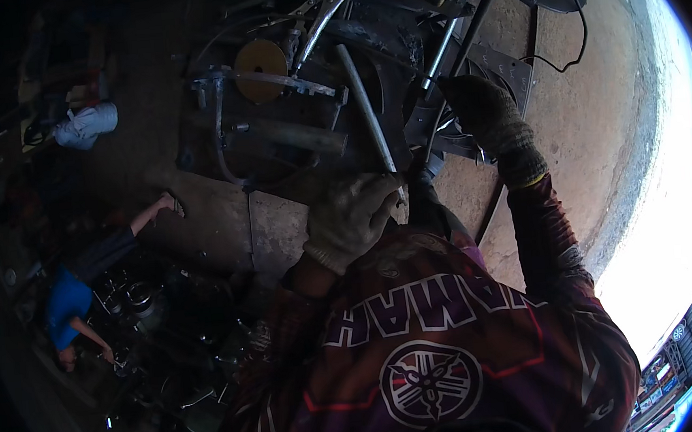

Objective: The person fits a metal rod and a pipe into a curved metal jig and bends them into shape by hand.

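My left hand (350, 220), in a grey knitted glove, is closed around the lower end of a straight grey metal pipe (366, 109). The pipe slants up and away from me across the dark work area. My right hand (484, 116), gloved alike, is farther forward and to the right. Its fingers are curled at a long dark rod (475, 27) and seem to grip it; shadow hides the fingertips. Just left of that rod lies a shiny chrome tube (440, 52). Below my right hand, dark metal parts are hard to make out.
A metal frame (220, 128) and a brown round disc (261, 70) lie at the left, near a silver long-handled tool (323, 24). A black cable (583, 31) loops at the upper right. Farther left, a person in a blue shirt (70, 303) bends by dark machinery (137, 301).
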Demonstrator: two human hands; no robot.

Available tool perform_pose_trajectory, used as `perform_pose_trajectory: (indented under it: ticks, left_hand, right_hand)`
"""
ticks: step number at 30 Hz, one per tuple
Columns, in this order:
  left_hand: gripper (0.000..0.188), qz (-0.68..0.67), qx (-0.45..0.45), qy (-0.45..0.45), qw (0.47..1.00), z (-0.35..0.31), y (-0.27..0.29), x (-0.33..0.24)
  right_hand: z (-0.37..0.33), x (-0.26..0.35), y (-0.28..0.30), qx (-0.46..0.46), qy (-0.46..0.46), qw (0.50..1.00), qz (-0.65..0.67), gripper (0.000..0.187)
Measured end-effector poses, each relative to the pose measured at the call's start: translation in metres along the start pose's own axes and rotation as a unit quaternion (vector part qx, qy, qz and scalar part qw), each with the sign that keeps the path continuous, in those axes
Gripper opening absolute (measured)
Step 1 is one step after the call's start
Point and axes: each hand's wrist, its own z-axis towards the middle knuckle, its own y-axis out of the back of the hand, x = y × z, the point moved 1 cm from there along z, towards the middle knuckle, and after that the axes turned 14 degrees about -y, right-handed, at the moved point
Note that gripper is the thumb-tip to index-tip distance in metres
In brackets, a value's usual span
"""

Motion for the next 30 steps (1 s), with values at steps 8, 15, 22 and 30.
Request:
perform_pose_trajectory:
  ticks: [8,15,22,30]
  left_hand:
    - [0.025,0.042,0.014,-0.047,0.998,0.009,0.005,0.006]
    - [0.036,-0.016,-0.013,-0.09,0.996,0.005,-0.005,0.018]
    - [0.04,-0.03,0.017,-0.102,0.994,0.011,0.007,0.025]
    - [0.036,-0.056,0.014,-0.074,0.996,0.006,0.009,0.027]
  right_hand:
    - [0.001,0.008,0.008,-0.031,0.061,0.991,-0.112,0.027]
    - [-0.006,0.003,0.0,0.005,-0.04,0.999,0.03,0.03]
    - [-0.005,0.001,0.004,0.038,-0.034,0.999,-0.017,0.039]
    - [-0.012,-0.006,0.002,0.065,-0.099,0.989,0.084,0.032]
